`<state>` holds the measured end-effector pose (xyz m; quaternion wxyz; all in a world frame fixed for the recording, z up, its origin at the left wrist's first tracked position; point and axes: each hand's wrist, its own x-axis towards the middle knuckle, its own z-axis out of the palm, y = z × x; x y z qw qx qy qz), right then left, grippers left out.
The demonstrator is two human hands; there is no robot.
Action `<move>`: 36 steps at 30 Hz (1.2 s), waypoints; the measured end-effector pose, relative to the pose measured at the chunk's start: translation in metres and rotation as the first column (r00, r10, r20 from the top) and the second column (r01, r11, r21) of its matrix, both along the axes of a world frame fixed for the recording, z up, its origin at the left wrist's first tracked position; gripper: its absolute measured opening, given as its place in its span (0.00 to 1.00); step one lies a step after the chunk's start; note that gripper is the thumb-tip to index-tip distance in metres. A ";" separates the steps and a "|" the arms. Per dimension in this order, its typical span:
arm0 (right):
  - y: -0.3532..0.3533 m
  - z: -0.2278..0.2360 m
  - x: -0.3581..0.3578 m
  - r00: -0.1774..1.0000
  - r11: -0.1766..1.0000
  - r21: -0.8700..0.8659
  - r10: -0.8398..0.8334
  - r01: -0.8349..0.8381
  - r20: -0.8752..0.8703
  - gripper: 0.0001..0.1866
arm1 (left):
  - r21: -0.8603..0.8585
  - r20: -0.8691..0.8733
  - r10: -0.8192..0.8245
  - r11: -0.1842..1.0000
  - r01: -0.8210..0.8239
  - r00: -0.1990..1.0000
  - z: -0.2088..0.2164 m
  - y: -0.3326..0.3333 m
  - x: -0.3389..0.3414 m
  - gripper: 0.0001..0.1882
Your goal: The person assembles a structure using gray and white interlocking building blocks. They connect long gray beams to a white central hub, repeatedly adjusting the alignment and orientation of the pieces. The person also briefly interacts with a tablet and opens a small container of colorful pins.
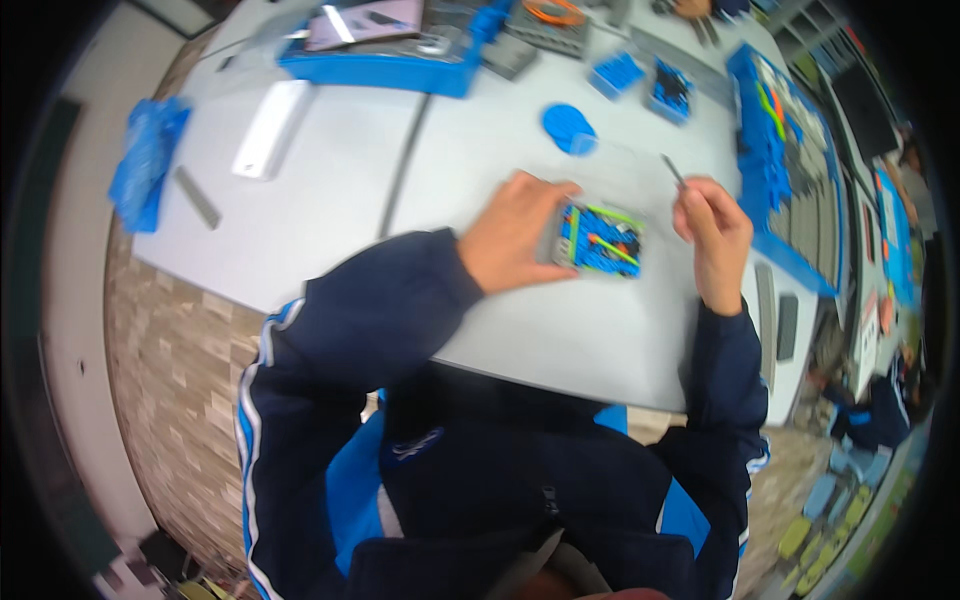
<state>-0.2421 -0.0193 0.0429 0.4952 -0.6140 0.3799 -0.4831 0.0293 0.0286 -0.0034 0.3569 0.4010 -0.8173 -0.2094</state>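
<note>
On the white table in front of me lies a small rectangular assembly of plastic building pieces (608,243), blue and black with lime green bars and a bit of orange. My left hand (515,235) holds it at its left edge, fingers at the far corner and thumb at the near one. To the right, apart from the assembly, my right hand (716,232) is raised with thumb and fingers pinched on a thin dark rod (673,170), which points up and to the left. The picture is a little blurred.
Beyond the assembly lies a round blue piece (568,128). Two small blue bins (617,75) stand farther back. On the right is a long blue tray (740,75) of sorted parts; at the back left, another blue tray (375,76). A white box (272,130) and blue plastic bag (150,160) lie left.
</note>
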 end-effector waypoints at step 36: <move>-0.126 -0.028 -0.010 0.853 0.895 0.191 -0.443 0.403 0.276 0.14 | 0.061 0.021 0.081 0.995 -0.082 0.997 0.004 -0.005 0.007 0.46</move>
